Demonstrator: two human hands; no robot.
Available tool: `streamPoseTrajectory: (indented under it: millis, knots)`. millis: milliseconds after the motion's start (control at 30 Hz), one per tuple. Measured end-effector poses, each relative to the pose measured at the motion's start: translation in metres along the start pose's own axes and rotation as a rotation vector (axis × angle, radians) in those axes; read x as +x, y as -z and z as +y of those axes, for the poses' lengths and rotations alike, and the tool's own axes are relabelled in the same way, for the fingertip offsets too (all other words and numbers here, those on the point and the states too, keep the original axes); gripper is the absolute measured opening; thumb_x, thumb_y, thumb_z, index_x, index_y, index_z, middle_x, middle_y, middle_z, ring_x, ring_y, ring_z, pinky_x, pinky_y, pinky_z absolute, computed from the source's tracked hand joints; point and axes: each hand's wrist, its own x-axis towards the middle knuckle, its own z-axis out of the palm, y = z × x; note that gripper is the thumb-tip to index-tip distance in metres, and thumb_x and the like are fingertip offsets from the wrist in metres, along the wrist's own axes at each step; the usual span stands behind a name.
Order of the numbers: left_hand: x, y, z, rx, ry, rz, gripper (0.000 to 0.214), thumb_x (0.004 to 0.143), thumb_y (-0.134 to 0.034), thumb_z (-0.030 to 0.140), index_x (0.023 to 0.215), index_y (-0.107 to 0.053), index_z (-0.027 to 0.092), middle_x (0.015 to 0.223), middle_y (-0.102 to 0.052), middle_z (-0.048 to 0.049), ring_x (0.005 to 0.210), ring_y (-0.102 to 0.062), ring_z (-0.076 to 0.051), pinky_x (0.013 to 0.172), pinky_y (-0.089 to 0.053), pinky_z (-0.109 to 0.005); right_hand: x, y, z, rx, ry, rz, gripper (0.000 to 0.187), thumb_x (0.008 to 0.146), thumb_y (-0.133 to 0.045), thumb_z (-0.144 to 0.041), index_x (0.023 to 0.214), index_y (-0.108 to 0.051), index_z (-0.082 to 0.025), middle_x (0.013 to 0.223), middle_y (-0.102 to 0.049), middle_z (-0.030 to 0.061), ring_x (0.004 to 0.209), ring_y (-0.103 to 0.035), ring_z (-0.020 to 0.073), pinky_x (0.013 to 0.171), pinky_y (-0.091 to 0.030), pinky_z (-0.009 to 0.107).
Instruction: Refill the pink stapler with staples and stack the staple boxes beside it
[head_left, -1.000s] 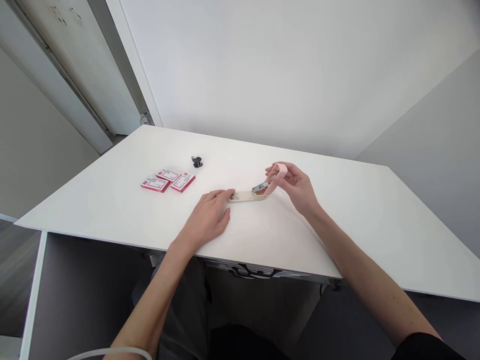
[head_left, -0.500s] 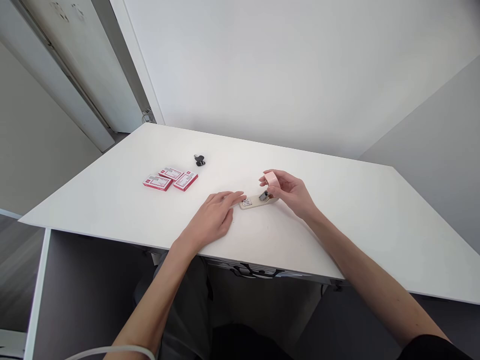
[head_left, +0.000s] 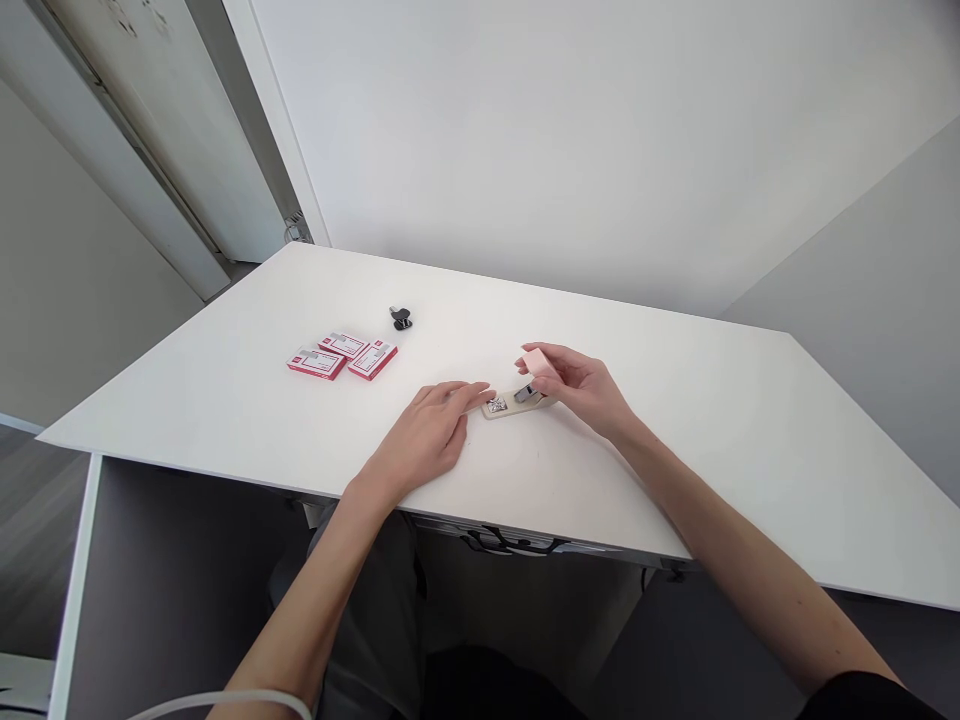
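Observation:
A small stapler (head_left: 517, 398) with a beige base and a pink top lies on the white table (head_left: 675, 440). My right hand (head_left: 581, 385) is closed round its pink top and holds it partly folded down over the metal staple channel. My left hand (head_left: 427, 435) lies flat on the table with fingers stretched out, its fingertips touching the base's near end beside a small printed sticker (head_left: 496, 405).
Three red-and-white staple boxes (head_left: 341, 357) lie side by side at the left of the table. A small black binder clip (head_left: 401, 319) sits just behind them. A wall rises behind the table, and a door frame stands at the far left.
My right hand has folded the pink top down from a raised, wide-open angle toward the base. The stapler shifted slightly right; my left hand followed, still at its end.

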Motion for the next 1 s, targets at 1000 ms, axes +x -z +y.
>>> streamPoseTrajectory:
  millis: [1000]
  knots:
    - [-0.0003, 0.002, 0.0049, 0.069, 0.025, 0.015, 0.05, 0.105, -0.036, 0.019, 0.153, -0.05, 0.024, 0.158, -0.056, -0.0069, 0.139, -0.058, -0.029, 0.112, -0.05, -0.05, -0.0011, -0.0053, 0.0033, -0.284, 0.13, -0.065, 0.046, 0.096, -0.073, -0.05, 0.139, -0.071, -0.035, 0.139, -0.074, 0.0027, 0.127, -0.068, 0.0304, 0.109, -0.054, 0.047]
